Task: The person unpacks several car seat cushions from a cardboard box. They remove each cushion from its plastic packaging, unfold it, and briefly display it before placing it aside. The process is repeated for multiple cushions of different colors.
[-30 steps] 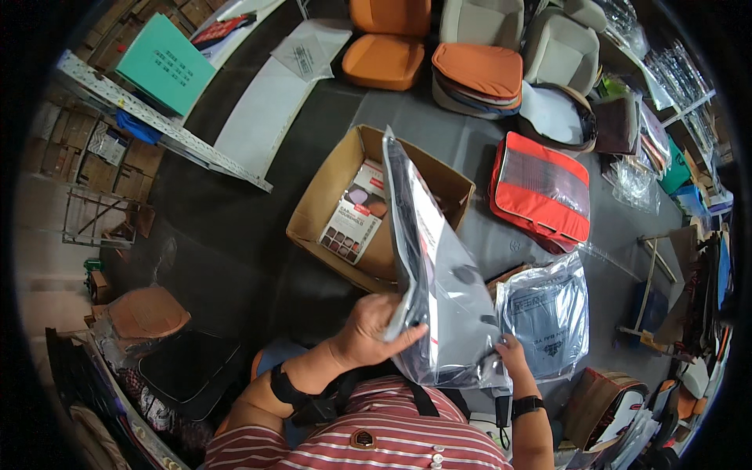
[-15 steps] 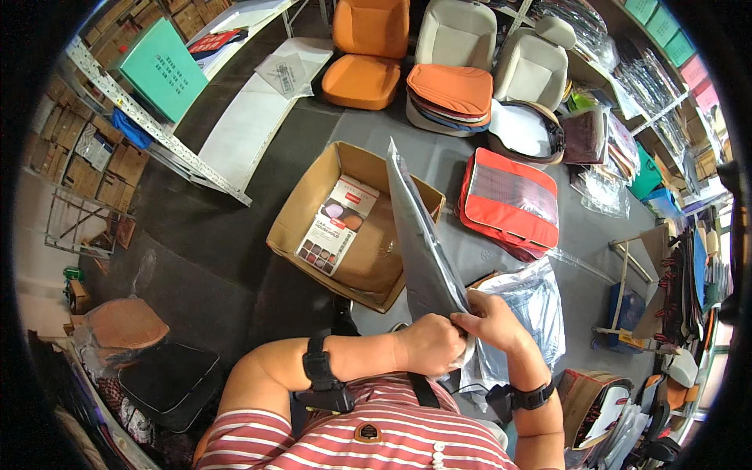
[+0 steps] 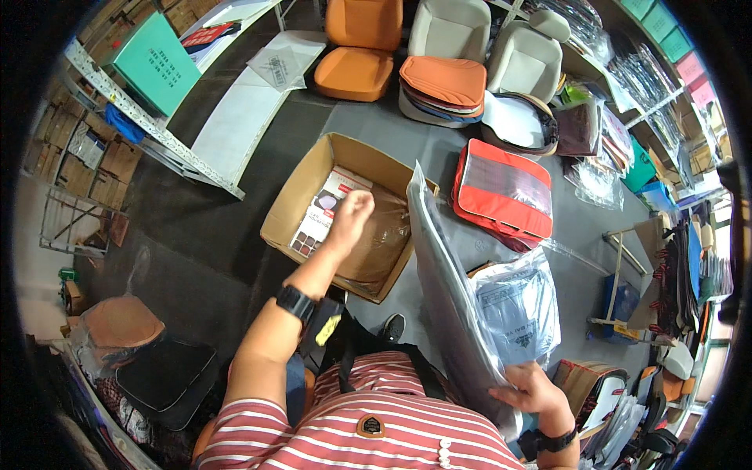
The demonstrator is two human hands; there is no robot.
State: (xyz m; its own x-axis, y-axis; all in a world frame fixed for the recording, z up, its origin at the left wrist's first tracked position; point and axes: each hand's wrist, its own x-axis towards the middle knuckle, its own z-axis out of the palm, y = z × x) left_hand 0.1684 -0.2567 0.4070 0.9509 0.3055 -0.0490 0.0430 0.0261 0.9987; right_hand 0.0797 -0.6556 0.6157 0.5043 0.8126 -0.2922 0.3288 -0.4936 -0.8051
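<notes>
A: Ok so where are we at with this one?

B: Mid-handling, we'd say. Our right hand (image 3: 533, 389) is gripping the lower end of the plastic-wrapped package (image 3: 458, 301), which slants up in front of us, not yet set down.

A: And our left hand (image 3: 355, 211)?

B: Over the open cardboard box (image 3: 294, 186), fingers loosely curled, nothing in it that we can see.

A: Is anything in the box?

B: Yeah, that's the done bit: a white printed pack (image 3: 315, 221) already lies along its left side. The package's top end is by the right rim, but we can't tell if it's touching.

A: So what's left?

B: Just the package, as far as we can judge. Another clear-wrapped bundle (image 3: 517, 313) lies on the floor to the right, untouched by either hand.
</notes>
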